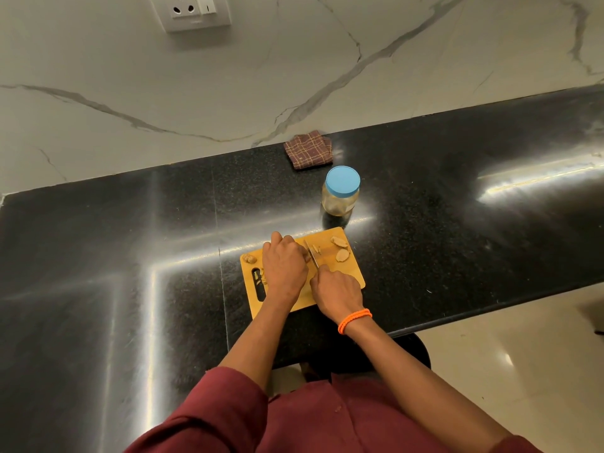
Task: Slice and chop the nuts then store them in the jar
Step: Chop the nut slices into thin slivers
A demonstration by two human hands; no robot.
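On the black counter [130, 256] in front of us lies our wooden cutting board [354, 276], and we begin at its left corner, where one whole nut [249, 258] sits beside the handle slot. Next comes our left hand [285, 269], knuckles up, fingers curled down over a nut we cannot see beneath them. Just right of those fingertips the knife [311, 253] stands blade-down on the board, its handle gripped in our right hand [336, 294], forefinger stretched along the spine; an orange bracelet [354, 320] circles that wrist. Right of the blade lie thin nut slices [316, 249], then two larger nut pieces [340, 248] near the board's far right corner. Beyond that corner stands the jar [338, 201], upright, its blue lid [342, 180] on. Behind it a folded checked cloth [309, 150] rests against the marble wall [228, 93].
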